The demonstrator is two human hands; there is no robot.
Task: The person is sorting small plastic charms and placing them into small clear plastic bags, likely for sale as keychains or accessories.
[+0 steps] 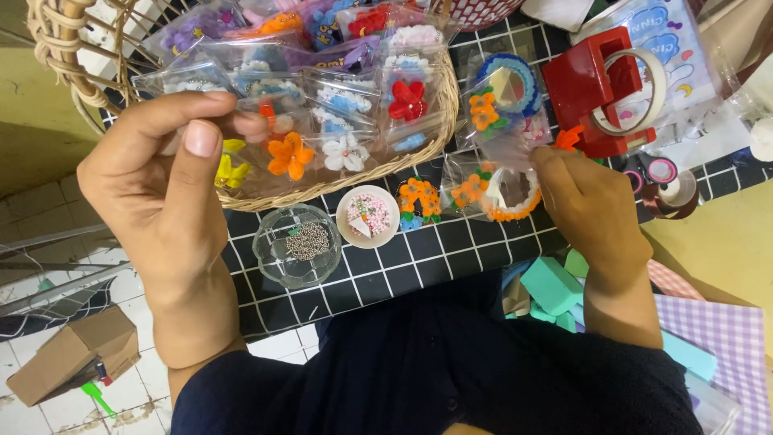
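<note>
A clear plastic packet (270, 149) holding an orange crocheted flower (290, 155) is pinched at its top edge by the left hand (165, 189), thumb pressed against curled fingers. The packet hangs over the near rim of a wicker basket (419, 141), at the left of the scene, with a yellow flower packet (229, 169) just beside it.

The right hand (592, 205) is on the right, fingers closed on the edge of another clear packet (503, 173) that holds a small round mirror with an orange crocheted border (511, 197). This packet lies on a black grid-patterned table (451, 250), touching more packets of beaded orange flowers (419, 197).

The basket is full of similar clear packets — a white flower (345, 153), a red flower (407, 101), blue and purple pieces further back. Near the basket's front rim stand two small dishes: a clear glass dish of tiny metallic beads (299, 244) and, just to its right, a white dish of pink and white beads (368, 216).

At the far right sits a red tape dispenser (600, 93) with a roll of tape, beside a blue-rimmed round mirror in a packet (503, 80). Near the right hand's wrist lie teal foam blocks (551, 286) and a lilac checked sheet (721, 338). The person's dark sleeves fill the near edge — and at the lower left, on a tiled floor, lies a small cardboard box (72, 354).
</note>
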